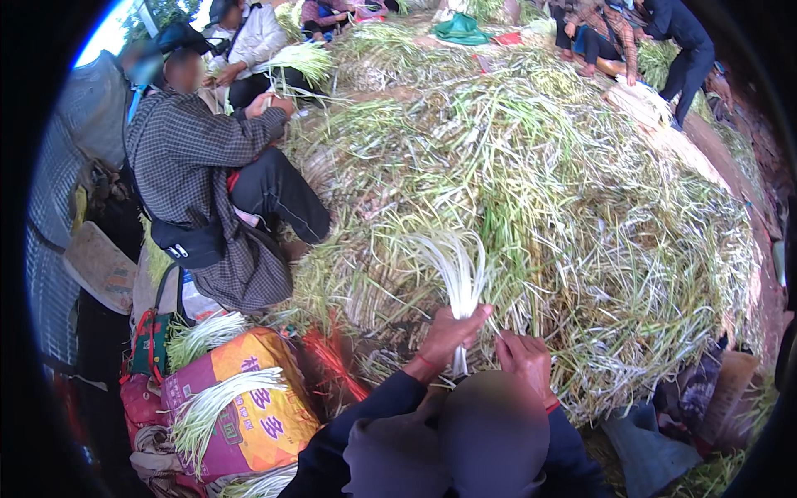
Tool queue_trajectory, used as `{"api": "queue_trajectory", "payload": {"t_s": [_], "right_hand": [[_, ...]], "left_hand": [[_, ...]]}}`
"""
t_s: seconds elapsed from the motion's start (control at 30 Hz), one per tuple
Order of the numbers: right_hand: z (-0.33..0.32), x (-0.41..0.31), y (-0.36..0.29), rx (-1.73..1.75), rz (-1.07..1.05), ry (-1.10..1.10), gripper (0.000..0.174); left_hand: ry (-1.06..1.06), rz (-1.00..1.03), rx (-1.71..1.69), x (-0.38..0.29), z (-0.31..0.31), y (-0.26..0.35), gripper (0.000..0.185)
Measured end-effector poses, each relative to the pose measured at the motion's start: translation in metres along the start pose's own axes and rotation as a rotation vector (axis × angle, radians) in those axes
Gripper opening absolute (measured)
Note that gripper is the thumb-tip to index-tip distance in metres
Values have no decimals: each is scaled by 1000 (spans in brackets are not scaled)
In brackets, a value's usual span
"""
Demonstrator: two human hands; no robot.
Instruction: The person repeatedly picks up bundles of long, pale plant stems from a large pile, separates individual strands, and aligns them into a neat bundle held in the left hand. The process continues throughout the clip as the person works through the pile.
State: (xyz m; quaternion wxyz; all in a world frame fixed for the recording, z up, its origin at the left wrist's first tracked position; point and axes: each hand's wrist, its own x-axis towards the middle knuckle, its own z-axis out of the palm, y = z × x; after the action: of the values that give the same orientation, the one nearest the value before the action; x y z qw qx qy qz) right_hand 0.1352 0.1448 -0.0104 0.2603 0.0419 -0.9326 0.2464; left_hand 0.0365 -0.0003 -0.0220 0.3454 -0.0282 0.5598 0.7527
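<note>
My left hand [445, 336] grips an upright bunch of long white vegetable stalks [462, 274], probably blanched chives. Their thin tops fan out and droop above the fist, and the cut-looking white ends show below it. Just to the right, my right hand [526, 361] is closed at the fingertips on a thin pale stalk [494, 326]. Both hands are in front of a broad heap of loose green and white stalks [560, 218]. A rounded dark shape at the bottom hides part of my forearms.
At lower left, a trimmed bunch [230, 398] lies on a purple and orange printed sack [280, 373], with another bunch [208, 336] behind it. Red ties [336, 361] lie beside the sack. A person in a checked coat [193, 143] sits at left; others work farther back around the heap.
</note>
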Motion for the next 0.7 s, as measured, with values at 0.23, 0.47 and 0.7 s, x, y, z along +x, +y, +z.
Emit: {"api": "queue_trajectory", "payload": {"t_s": [0.23,0.47,0.7], "right_hand": [[4,-12,11,58,74,-42,9],[-1,-20,9,532,469,-189,23],[-14,-35,4,530,402,-425,33]], "left_hand": [[27,34,91,-1,-2,-7,23],[54,78,118,1,-1,-15,23],[-15,62,102,3,-7,-19,31]]}}
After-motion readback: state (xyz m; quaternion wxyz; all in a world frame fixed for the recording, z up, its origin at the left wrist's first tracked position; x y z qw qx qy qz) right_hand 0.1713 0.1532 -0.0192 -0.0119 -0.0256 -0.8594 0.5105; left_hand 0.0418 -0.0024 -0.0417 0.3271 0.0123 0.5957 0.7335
